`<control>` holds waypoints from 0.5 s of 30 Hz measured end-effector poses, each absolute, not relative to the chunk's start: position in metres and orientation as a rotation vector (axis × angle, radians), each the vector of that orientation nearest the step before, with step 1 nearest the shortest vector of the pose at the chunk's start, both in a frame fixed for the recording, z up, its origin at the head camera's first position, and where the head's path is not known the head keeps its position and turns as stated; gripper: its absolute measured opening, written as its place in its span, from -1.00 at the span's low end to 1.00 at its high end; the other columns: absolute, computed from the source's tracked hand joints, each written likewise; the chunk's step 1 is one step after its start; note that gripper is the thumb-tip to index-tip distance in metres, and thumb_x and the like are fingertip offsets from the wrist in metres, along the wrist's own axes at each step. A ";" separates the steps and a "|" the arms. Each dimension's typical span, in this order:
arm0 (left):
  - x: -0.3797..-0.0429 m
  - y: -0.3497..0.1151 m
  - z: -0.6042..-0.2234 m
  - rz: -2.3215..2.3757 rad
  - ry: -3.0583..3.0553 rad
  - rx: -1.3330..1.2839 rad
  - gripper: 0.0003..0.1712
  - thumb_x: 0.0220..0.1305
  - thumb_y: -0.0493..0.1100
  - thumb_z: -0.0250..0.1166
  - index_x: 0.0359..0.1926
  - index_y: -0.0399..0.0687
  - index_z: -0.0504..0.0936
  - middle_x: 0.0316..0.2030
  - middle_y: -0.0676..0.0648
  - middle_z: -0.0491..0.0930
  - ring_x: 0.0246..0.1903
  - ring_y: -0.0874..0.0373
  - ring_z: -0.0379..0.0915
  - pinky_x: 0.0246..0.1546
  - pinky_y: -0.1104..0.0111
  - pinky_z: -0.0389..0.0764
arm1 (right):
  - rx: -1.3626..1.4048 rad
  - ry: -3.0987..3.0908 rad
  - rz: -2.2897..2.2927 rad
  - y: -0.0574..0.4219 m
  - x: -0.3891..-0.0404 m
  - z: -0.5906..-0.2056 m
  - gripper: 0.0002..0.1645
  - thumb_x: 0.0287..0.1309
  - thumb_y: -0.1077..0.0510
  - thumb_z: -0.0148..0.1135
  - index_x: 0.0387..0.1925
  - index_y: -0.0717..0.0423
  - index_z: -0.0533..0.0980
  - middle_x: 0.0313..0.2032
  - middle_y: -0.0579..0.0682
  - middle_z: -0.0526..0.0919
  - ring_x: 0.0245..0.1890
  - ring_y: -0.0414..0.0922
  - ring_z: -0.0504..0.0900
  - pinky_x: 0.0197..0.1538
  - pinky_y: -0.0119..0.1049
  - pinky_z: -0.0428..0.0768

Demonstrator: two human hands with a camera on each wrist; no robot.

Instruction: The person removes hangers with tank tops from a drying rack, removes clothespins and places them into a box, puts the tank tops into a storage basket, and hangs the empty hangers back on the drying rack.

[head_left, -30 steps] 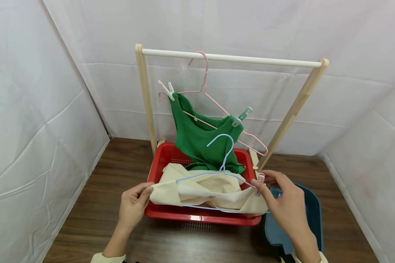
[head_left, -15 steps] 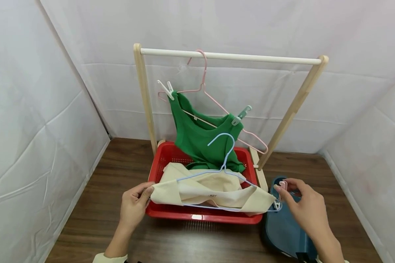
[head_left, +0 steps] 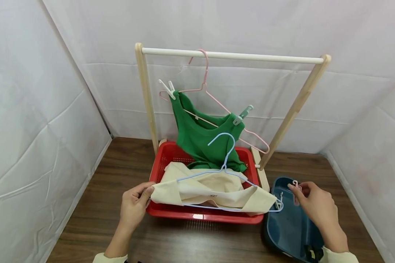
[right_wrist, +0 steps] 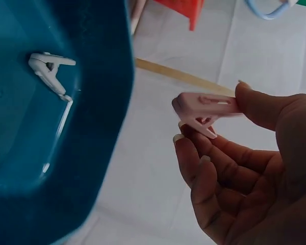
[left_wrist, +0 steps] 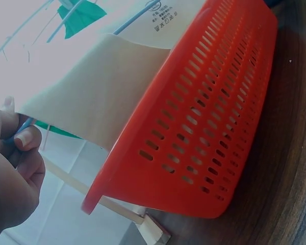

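My left hand (head_left: 135,204) pinches the left shoulder of a cream sleeveless top (head_left: 166,193) together with the end of the blue hanger (head_left: 228,155) inside it. The top lies across a red basket (head_left: 197,218), and the hanger's right end sticks out bare past the other shoulder. Over a dark blue basin (head_left: 284,228) on the right, my right hand (head_left: 319,210) holds a pink clothespin (right_wrist: 204,104) between thumb and fingers. Inside that basin the right wrist view shows a white clothespin (right_wrist: 50,71).
Behind the basket stands a drying rack (head_left: 232,56) with wooden legs. A green tank top (head_left: 200,131) hangs there on a pink hanger (head_left: 205,73), with a white clothespin (head_left: 168,90) and a green clothespin (head_left: 243,115) at its shoulders. White cloth walls surround the wooden surface (head_left: 85,219).
My right hand has left the cream top's right shoulder and moved right over the basin, carrying the pink clothespin. The hanger's right end has come into sight. My left hand keeps its place.
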State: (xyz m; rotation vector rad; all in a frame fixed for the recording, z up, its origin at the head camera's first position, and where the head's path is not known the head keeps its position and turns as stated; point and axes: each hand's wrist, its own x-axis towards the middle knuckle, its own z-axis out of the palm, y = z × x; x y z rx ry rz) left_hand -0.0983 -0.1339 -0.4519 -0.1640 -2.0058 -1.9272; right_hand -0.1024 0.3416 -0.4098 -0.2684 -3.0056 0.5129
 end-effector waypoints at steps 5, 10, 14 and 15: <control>-0.099 -0.134 -0.450 -1.925 -2.019 -0.145 -0.89 0.24 -0.47 0.21 -0.26 -0.50 0.63 -0.70 0.03 0.38 -0.74 0.32 0.18 -0.76 0.53 0.28 | -0.357 -3.119 0.551 0.347 -0.112 -0.416 -0.07 0.24 -0.45 -0.10 0.02 0.40 0.43 -0.32 0.23 0.63 -0.47 0.05 0.57 -0.59 -0.11 0.47; -0.098 -0.135 -0.451 -1.921 -2.014 -0.159 -0.89 0.23 -0.49 0.20 -0.27 -0.53 0.62 -0.68 0.03 0.41 -0.74 0.33 0.19 -0.76 0.54 0.29 | -0.368 -3.181 0.574 0.351 -0.119 -0.421 -0.03 0.25 -0.46 -0.13 0.06 0.41 0.42 -0.24 0.31 0.61 -0.46 0.07 0.58 -0.59 -0.11 0.47; -0.098 -0.135 -0.453 -1.928 -2.009 -0.161 -0.89 0.23 -0.49 0.20 -0.27 -0.52 0.62 -0.65 0.04 0.44 -0.73 0.33 0.19 -0.75 0.56 0.29 | -0.394 -3.221 0.570 0.354 -0.124 -0.423 -0.01 0.23 -0.48 -0.14 0.06 0.41 0.44 -0.22 0.37 0.59 -0.43 0.11 0.57 -0.58 -0.10 0.46; -0.098 -0.135 -0.453 -1.933 -2.008 -0.162 -0.89 0.24 -0.48 0.19 -0.27 -0.51 0.62 -0.65 0.04 0.44 -0.73 0.33 0.19 -0.75 0.55 0.29 | -0.413 -3.236 0.568 0.355 -0.125 -0.423 0.01 0.22 -0.50 -0.15 0.06 0.41 0.43 -0.21 0.39 0.58 -0.42 0.13 0.57 -0.57 -0.09 0.46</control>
